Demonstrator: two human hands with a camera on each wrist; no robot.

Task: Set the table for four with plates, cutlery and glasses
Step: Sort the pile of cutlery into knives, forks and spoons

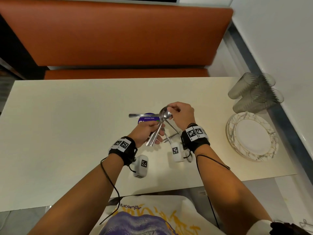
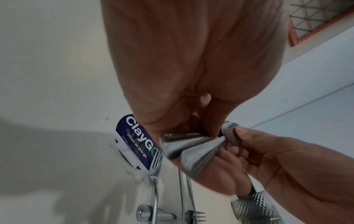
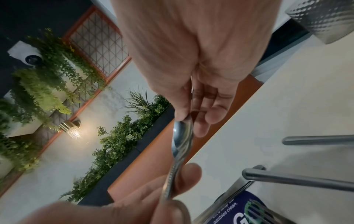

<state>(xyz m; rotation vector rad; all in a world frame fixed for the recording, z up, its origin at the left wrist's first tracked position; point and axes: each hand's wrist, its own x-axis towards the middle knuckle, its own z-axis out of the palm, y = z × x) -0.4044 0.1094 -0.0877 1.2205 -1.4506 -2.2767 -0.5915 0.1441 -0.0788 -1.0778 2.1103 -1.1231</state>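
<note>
Over the middle of the cream table [image 1: 67, 124], my left hand [image 1: 155, 132] grips a bundle of steel spoons [image 1: 165, 114] by their handles. My right hand [image 1: 171, 109] pinches the rim of the uppermost spoon bowl. In the left wrist view the spoon handles [image 2: 191, 147] stick out of the left fist, and the right hand [image 2: 237, 136] pinches a bowl. The right wrist view shows the spoons [image 3: 182, 141] edge-on under the right fingertips [image 3: 182, 116]. Loose forks [image 2: 156, 163] and knives [image 3: 314, 140] lie on the table below. Stacked plates [image 1: 252, 138] and upturned glasses [image 1: 254, 92] stand at the right.
A round purple sticker [image 1: 147, 119] lies under the cutlery, with a knife [image 1: 140, 115] across it. A hammered metal container [image 2: 254, 207] sits close to my right wrist. An orange bench [image 1: 118, 34] runs behind the table, and a white wall [image 1: 279, 39] closes the right side.
</note>
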